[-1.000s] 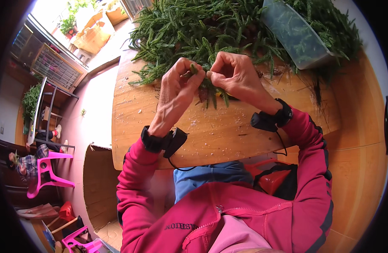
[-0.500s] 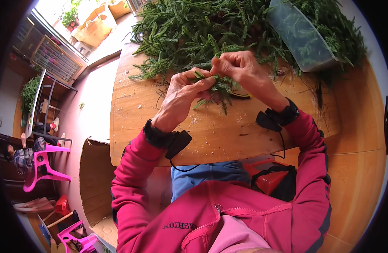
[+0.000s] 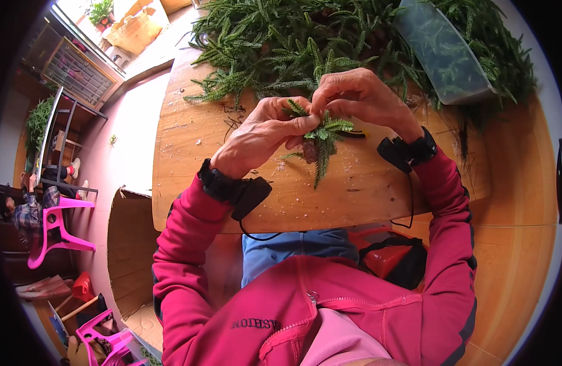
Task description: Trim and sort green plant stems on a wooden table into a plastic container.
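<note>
Over the wooden table (image 3: 354,201), my left hand (image 3: 250,137) grips a small green pine sprig (image 3: 324,160) between thumb and fingers. A brownish pinecone (image 3: 309,150) hangs at the sprig's lower part, below my fingers. My right hand (image 3: 363,100) is closed in a pinch just above the left thumb, at the top of the sprig. What lies between its fingertips is too small to make out. Partly behind the sprig lies a curved black and yellow item (image 3: 356,135).
A large heap of green pine sprigs (image 3: 262,52) covers the table's far side. A translucent plastic bin (image 3: 446,58) tilts on it at the right. Beside the table's left edge stands a cardboard box (image 3: 131,244). At far left a person sits near a pink stool (image 3: 56,235).
The sprig has tilted, and its pinecone shows more. My right hand has shifted slightly right, its fingers still pinched by the left thumb. The whole view has shifted a little.
</note>
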